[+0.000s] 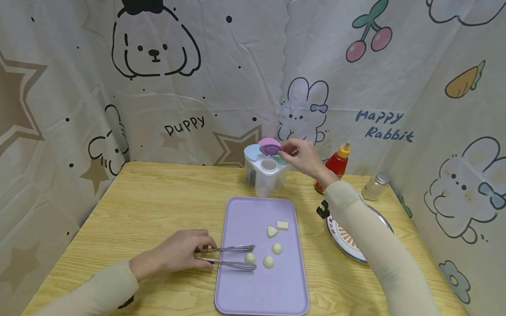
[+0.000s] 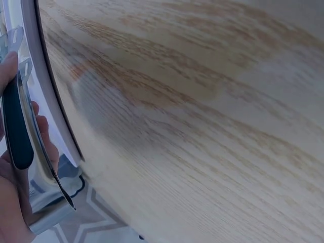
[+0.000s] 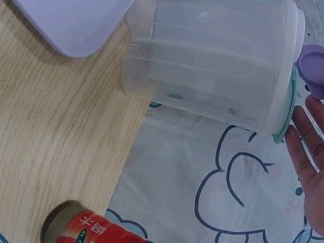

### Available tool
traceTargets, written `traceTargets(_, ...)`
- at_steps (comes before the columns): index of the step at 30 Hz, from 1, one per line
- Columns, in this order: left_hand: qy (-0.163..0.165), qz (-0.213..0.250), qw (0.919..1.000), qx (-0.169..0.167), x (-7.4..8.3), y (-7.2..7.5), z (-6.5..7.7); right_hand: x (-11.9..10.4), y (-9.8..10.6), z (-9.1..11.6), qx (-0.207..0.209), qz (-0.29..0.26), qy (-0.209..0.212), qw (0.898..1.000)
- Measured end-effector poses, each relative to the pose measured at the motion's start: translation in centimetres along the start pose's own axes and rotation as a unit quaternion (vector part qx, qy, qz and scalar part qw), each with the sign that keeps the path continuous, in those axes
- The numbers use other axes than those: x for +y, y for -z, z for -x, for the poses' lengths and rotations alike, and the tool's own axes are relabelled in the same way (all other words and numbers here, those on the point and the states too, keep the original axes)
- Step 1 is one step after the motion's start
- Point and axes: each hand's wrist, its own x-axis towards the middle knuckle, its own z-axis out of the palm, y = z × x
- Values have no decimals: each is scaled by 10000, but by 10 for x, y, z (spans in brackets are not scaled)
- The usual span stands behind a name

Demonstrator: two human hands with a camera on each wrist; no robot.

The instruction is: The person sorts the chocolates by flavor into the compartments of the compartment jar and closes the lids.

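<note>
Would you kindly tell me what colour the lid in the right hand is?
The lid is pinkish purple; it shows best in the head view.

Worktop [image 1: 158,197]: pale wood grain. Lilac tray [image 1: 261,294] lies flat near middle; clear lidded container [image 1: 265,185] stands behind it. To the right: red yellow-capped bottle [image 1: 337,164], small metal-lidded jar [image 1: 374,188], patterned plate [image 1: 345,247].

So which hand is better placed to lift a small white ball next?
Probably the left hand: it holds silver metal tongs flanking a small white ball, while the right hand pinches a round purple lid farther back.
</note>
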Motion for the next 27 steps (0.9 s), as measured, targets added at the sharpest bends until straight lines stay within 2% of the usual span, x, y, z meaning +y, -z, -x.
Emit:
traceTargets(4,-43,-54,10000,-2,1,1,0,0,0,1,-11,-10,-20,10000)
traceTargets(10,-152,-58,9997,163,0,1,-2,1,0,1,-24,-11,-27,10000)
traceTargets(18,-252,131,9991,304,-2,-2,-3,0,-1,1,-43,-12,-49,10000)
traceTargets(27,-143,222,9981,551,-10,-3,-9,0,-1,0,28,31,-2,10000)
